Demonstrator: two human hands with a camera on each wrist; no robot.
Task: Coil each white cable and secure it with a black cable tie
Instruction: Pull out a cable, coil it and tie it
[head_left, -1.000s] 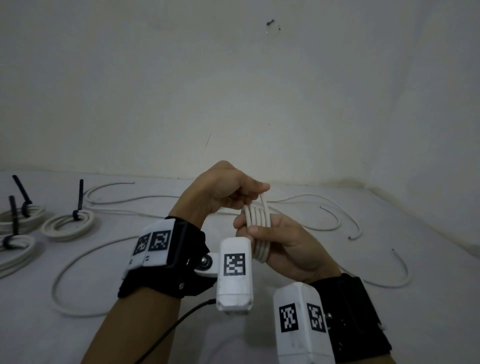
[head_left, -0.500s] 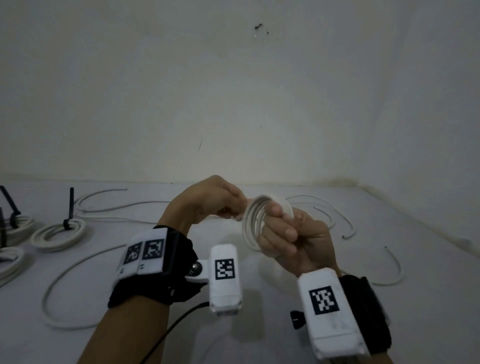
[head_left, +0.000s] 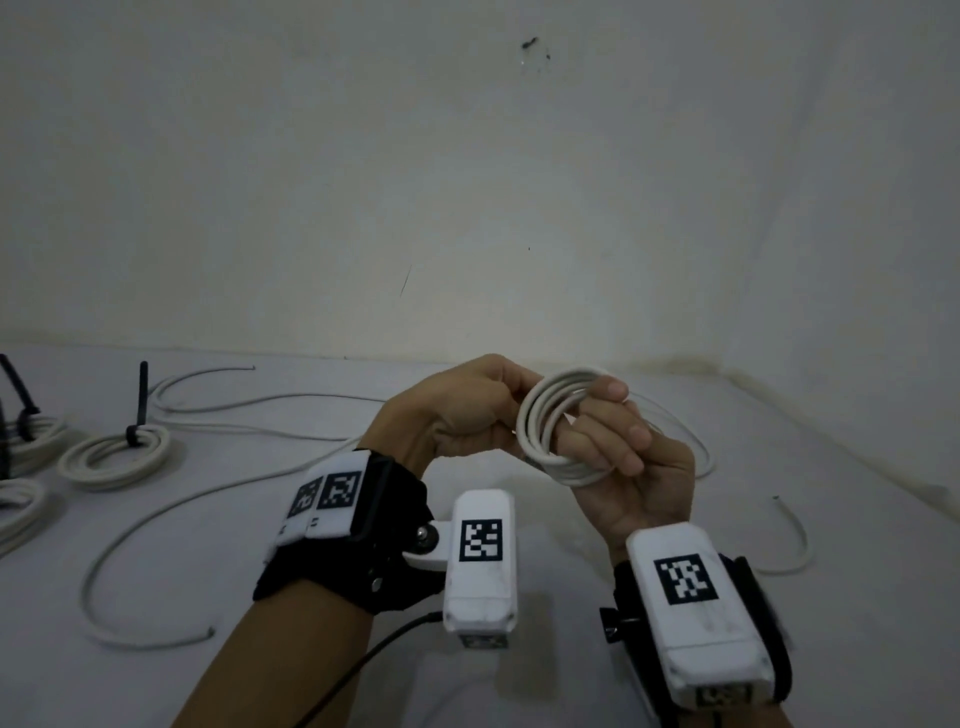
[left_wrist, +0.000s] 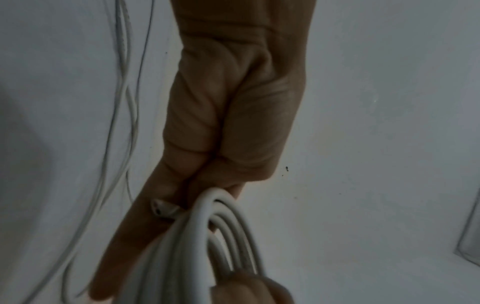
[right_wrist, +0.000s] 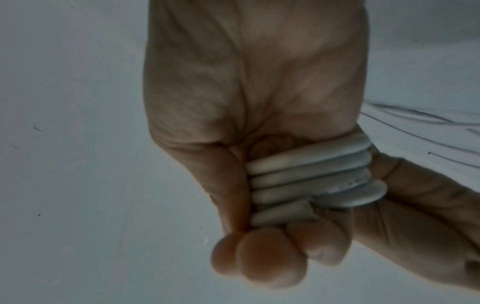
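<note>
I hold the coiled white cable (head_left: 558, 426) up in the air above the middle of the white surface (head_left: 519, 519), with my right hand (head_left: 623, 462) wrapped round its lower turns, fingers (right_wrist: 262, 257) curled tight over the stacked loops. My left hand (head_left: 457, 410) pinches the coil's near side, thumb and fingers pressed together on the strands, one cut cable end (left_wrist: 162, 208) showing beside them. Near the surface's left edge lie finished coils (head_left: 114, 454) with upright black cable ties (head_left: 141, 402), and loose white cables (head_left: 249, 410) trail toward the far edge.
</note>
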